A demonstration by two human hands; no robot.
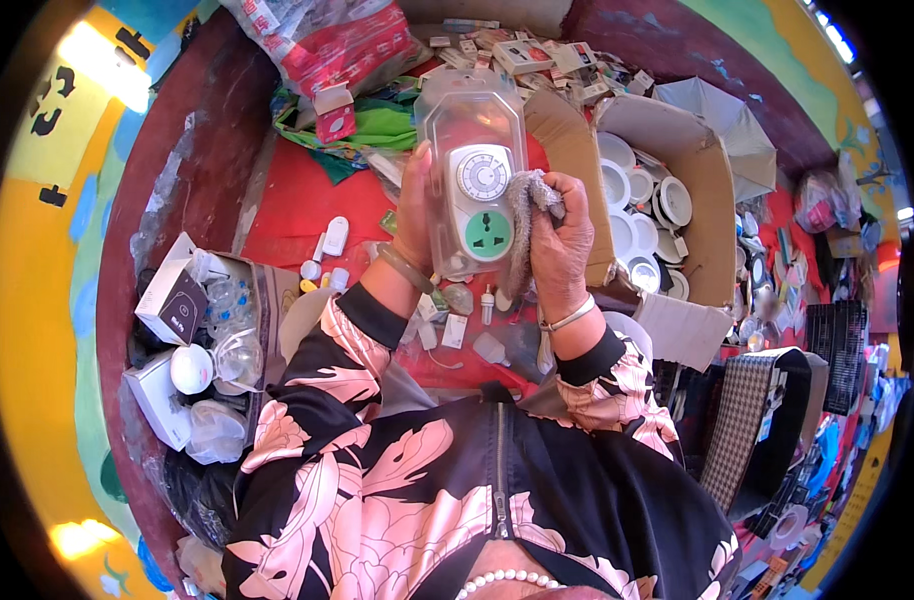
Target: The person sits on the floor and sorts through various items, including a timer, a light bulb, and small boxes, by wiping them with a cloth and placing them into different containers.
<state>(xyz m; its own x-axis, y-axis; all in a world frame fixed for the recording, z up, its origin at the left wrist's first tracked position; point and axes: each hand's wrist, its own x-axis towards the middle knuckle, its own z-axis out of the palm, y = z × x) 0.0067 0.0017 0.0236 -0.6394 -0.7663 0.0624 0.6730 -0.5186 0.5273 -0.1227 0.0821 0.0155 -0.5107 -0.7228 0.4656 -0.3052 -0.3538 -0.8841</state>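
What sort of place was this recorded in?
Likely a stall or storage corner for small household goods, judging by a cardboard box of round white fittings, a pile of small boxes and the packaged timer socket.

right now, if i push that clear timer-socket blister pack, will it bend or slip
The clear timer-socket blister pack probably keeps its shape under a light push, given its moulded, angular shell. Its glossy plastic may feel rather slippery.

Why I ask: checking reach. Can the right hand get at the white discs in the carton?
Probably yes: the carton stands open, the white discs lie exposed, but the right hand holds a grey cloth.
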